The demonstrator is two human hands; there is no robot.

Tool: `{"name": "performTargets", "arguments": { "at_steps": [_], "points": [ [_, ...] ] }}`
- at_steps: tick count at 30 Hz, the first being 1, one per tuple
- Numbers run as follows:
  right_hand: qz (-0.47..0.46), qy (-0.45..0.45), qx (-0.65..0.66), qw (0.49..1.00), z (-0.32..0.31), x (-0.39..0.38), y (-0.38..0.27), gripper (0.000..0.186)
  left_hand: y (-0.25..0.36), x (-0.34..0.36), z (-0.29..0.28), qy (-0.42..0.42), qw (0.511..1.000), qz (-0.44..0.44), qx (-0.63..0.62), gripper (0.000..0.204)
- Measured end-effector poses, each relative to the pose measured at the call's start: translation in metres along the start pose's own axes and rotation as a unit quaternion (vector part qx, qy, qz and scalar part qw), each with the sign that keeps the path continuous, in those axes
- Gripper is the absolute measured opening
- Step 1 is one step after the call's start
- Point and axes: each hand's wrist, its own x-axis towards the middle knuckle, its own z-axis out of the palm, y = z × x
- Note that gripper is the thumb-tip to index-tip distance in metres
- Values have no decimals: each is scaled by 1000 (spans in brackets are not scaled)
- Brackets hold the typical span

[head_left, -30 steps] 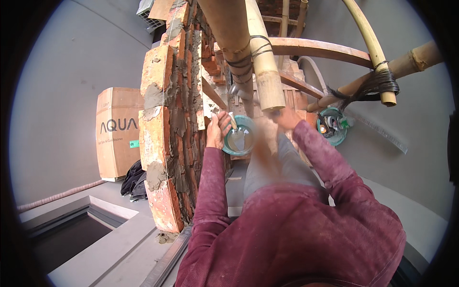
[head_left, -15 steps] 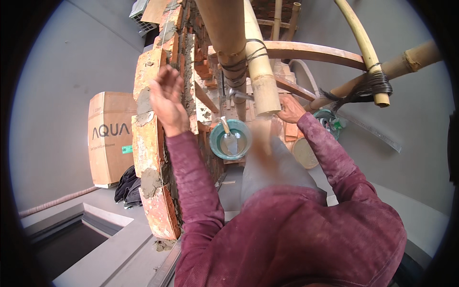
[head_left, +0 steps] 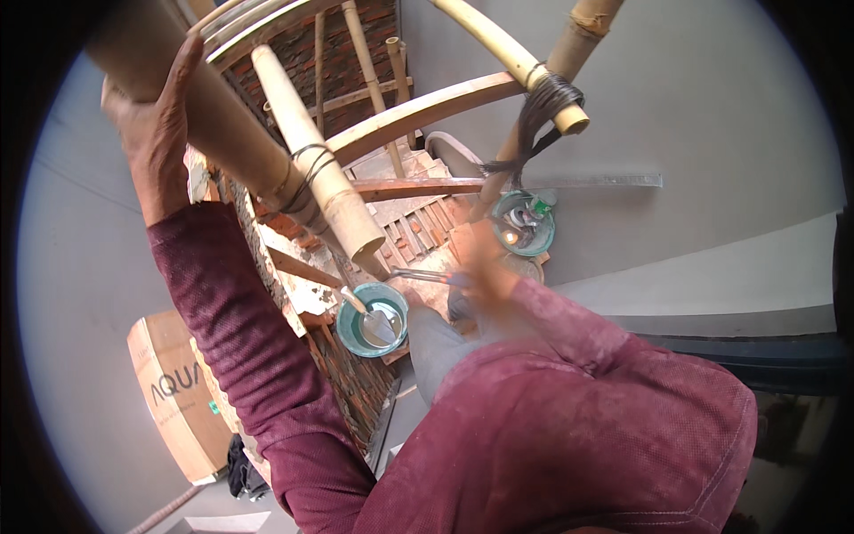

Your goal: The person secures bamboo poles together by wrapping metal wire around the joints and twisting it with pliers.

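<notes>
At the upper left, my left hand [head_left: 156, 147] is closed around a thick bamboo pole [head_left: 236, 151], which passes between its thumb and fingers. My right hand [head_left: 489, 276], smeared by motion, is in front of my body, closed on a metal-shafted hand tool [head_left: 420, 274]. Blue shows by its grip; blur hides its exact kind. The tool's far end lies close to the lower end of a shorter, pale bamboo pole [head_left: 311, 147], tied to the thick one with dark cord. Below stands a teal bucket [head_left: 342, 334], with a trowel [head_left: 378, 325] resting inside.
A brick wall [head_left: 338, 383] runs down the left, beside a cardboard box [head_left: 178, 400]. Curved timber [head_left: 427, 111] and a bamboo pole bound with black strapping [head_left: 551, 102] cross ahead. Another teal bucket [head_left: 547, 240] holding odds and ends stands at the right.
My left hand has gone from open above the brick wall to gripping the thick bamboo pole. My right hand has drawn back toward my body with the tool. The view has turned and shifted.
</notes>
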Motion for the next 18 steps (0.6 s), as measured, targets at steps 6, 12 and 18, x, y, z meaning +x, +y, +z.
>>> {"name": "performTargets", "arguments": {
  "at_steps": [6,12,18],
  "points": [
    [66,180,157,969,-92,-42,-49,33,-21,-7,-5,29,994,-102,33,41],
    [12,455,45,889,-233,-17,-71,31,-21,-13,-5,38,991,-105,77,29],
    [27,430,61,900,-311,-18,-60,24,-32,-14,-20,96,973,-207,41,39]
  ]
}}
